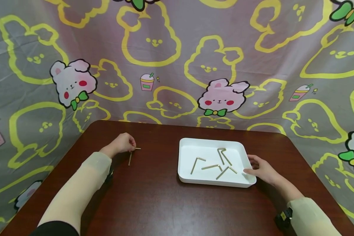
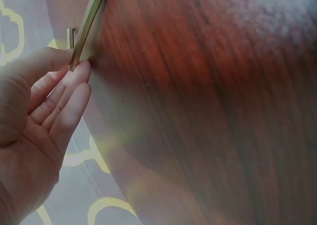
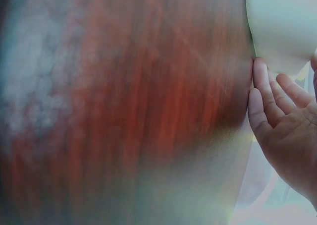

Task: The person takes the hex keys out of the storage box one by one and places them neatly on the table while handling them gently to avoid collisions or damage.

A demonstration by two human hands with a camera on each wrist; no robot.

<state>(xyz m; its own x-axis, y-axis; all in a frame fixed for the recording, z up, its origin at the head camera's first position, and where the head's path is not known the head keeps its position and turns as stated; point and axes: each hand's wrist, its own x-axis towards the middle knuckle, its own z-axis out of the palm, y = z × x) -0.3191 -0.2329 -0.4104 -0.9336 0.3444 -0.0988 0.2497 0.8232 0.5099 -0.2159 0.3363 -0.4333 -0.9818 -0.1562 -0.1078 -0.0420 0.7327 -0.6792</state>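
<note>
My left hand (image 1: 121, 144) is over the left part of the table, pinching a brass-coloured L-shaped hex key (image 1: 130, 158) at its bend between thumb and fingertips. In the left wrist view the hex key (image 2: 87, 24) points up and away from the fingertips. At the right, my right hand (image 1: 263, 169) grips the near right corner of a white tray (image 1: 191, 180), thumb over the rim and fingers along the outer side. The right wrist view shows the fingers (image 3: 265, 86) against the tray's wall (image 3: 282, 27). Several similar hex keys (image 1: 210, 167) lie scattered in the tray.
The dark brown wooden table (image 1: 153, 203) carries the tray right of its middle. A patterned cloth (image 1: 165, 75) hangs close behind the table's far edge and along both sides.
</note>
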